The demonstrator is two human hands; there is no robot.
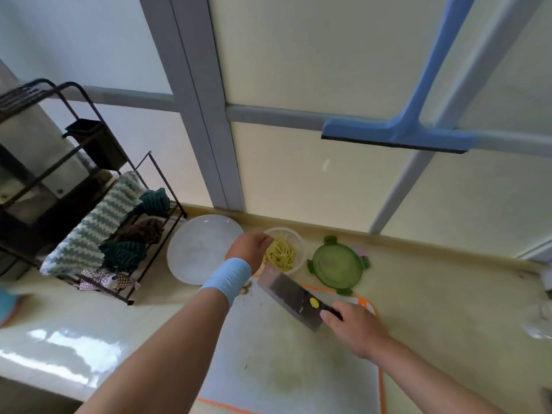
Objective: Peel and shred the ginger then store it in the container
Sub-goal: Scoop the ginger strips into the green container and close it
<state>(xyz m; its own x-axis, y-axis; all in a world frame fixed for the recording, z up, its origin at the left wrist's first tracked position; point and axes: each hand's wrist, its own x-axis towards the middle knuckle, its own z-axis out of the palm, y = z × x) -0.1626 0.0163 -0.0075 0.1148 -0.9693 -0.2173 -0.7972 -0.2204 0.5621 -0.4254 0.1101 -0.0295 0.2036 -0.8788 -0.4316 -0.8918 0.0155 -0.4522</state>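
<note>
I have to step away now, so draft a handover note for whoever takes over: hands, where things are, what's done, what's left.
Left hand: at the clear container rim, fingers curled over the shredded ginger; unclear if it holds any.
Right hand: grips the cleaver by its handle, blade over the cutting board, tip by the container.
Done: shreds in the container.
Left: close it with the green lid, lying beside it.

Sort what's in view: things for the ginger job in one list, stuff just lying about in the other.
For the job: shredded ginger, container, green lid, cleaver in the right hand, cutting board, left hand at the container.
Lying about: white plate, striped cloths, blue squeegee.
</note>
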